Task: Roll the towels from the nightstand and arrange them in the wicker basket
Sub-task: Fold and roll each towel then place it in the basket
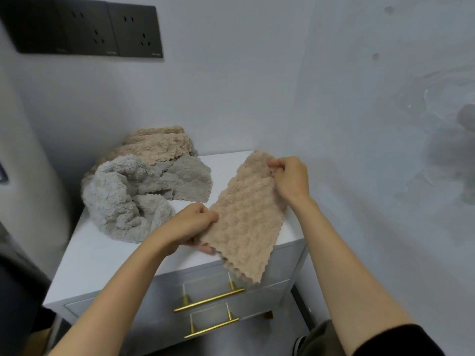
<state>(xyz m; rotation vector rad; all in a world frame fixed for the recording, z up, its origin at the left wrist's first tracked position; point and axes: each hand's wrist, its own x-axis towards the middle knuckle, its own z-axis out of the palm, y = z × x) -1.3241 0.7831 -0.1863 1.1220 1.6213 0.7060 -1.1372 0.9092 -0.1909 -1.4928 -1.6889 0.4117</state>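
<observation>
Pale grey wall (257, 86) fills the upper frame.

White nightstand (102, 253), centre to lower left, seen from above. Two drawers on its front.

Grey towel (123, 199), left of centre, crumpled in a loose heap on the nightstand top. One flap spreads flat toward the middle.

Beige towel (246, 217), centre frame, held stretched out flat between both hands above the right part of the nightstand. Its long axis runs diagonally from upper right to lower left. The lower corner hangs past the front edge, over the top drawer.

Beige towel stack (159, 145) behind the grey heap, against the wall, lying partly on top of it. How many are in it is unclear.

Dark socket panel (84, 32), upper left, on the wall.

Left hand (190, 227), just below centre: fingers curled, pinching the beige towel's lower left edge, thumb on top.

Right hand (290, 178), right of centre: fingers curled, pinching the towel's upper corner.

Two brass drawer handles, upper (209, 299) and lower (212, 327), bottom centre.
</observation>
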